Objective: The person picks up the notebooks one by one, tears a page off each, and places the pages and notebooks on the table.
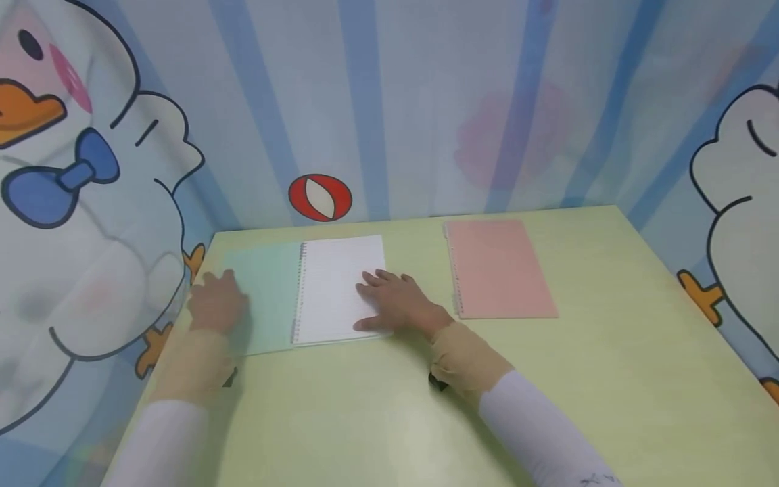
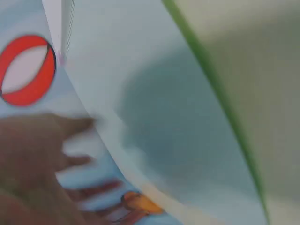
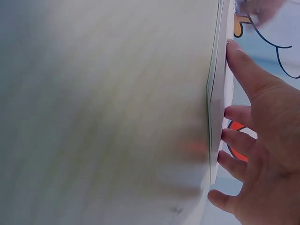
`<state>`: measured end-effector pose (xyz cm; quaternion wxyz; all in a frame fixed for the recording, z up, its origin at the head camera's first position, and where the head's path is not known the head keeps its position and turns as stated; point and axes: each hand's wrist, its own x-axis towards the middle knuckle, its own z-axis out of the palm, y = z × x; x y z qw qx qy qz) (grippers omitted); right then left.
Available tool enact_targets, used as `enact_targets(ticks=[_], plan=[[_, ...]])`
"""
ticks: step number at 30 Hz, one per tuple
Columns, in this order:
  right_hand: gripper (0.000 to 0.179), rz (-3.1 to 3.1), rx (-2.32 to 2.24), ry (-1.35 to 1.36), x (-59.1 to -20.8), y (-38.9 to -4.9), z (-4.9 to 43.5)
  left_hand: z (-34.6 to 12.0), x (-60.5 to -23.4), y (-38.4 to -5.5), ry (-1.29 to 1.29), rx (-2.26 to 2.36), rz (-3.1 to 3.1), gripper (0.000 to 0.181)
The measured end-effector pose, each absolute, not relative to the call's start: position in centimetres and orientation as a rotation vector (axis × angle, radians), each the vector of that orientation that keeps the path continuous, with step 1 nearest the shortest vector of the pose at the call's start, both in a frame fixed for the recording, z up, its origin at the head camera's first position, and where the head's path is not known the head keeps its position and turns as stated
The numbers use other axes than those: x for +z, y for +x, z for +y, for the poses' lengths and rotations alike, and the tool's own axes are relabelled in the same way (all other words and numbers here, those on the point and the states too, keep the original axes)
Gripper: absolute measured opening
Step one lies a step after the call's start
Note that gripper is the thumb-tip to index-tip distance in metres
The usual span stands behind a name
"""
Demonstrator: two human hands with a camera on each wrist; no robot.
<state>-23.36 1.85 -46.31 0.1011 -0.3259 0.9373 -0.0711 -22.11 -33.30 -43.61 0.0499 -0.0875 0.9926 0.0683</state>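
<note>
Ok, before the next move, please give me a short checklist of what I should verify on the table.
1. Green cover opened out: ok.
2. White page under the right grip: ok, fingers spread on its right side.
3. Left grip touching the cover: cannot tell, blurred in its wrist view.
4. Pink notebook closed and apart: ok.
5. Page free of writing: cannot tell, detail too small.

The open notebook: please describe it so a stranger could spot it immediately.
On the pale green table, look near the far edge, below the red ball printed on the backdrop. There lies the open notebook, mint on the left, white page on the right. Unlike the closed pink notebook, it shows a white page.
</note>
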Motion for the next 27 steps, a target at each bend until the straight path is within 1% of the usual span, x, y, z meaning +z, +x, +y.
enact_targets(ticks=[3,4,7,9,12,15,18,22,25,27], plan=[[0.087,2.773,-0.245,-0.952,-46.0,-24.0,1.7,-30.1,-43.6,-24.2,-0.080,0.274,3.024,0.081],[0.086,2.770,-0.274,-0.950,-45.7,-24.3,1.5,-29.2,-43.8,-25.0,-0.011,0.274,3.026,0.087],[0.080,2.735,-0.428,-0.945,-44.7,-25.9,1.1,-27.4,-44.7,-26.9,0.126,0.240,3.038,0.100],[0.076,2.713,-0.564,-0.931,-44.0,-27.3,0.8,-26.9,-45.5,-28.0,0.153,0.232,3.034,0.104],[0.072,2.741,-0.726,-0.883,-43.6,-29.3,0.6,-26.7,-46.6,-29.1,0.156,0.223,3.022,0.108],[0.069,2.839,-0.760,-0.818,-44.1,-30.8,0.3,-26.5,-47.5,-29.4,0.150,0.207,3.015,0.109],[0.070,2.900,-0.632,-0.723,-45.3,-31.6,0.1,-25.9,-48.1,-28.9,0.161,0.173,2.998,0.104],[0.075,2.918,-0.425,-0.569,-46.9,-32.1,0.1,-24.9,-48.0,-28.5,0.155,0.202,2.967,0.098],[0.076,2.950,-0.364,-0.507,-47.2,-32.4,0.1,-24.4,-47.6,-28.9,0.135,0.221,2.967,0.097],[0.077,2.972,-0.338,-0.492,-47.2,-32.6,0.0,-24.1,-47.4,-29.2,0.144,0.192,2.971,0.099]])
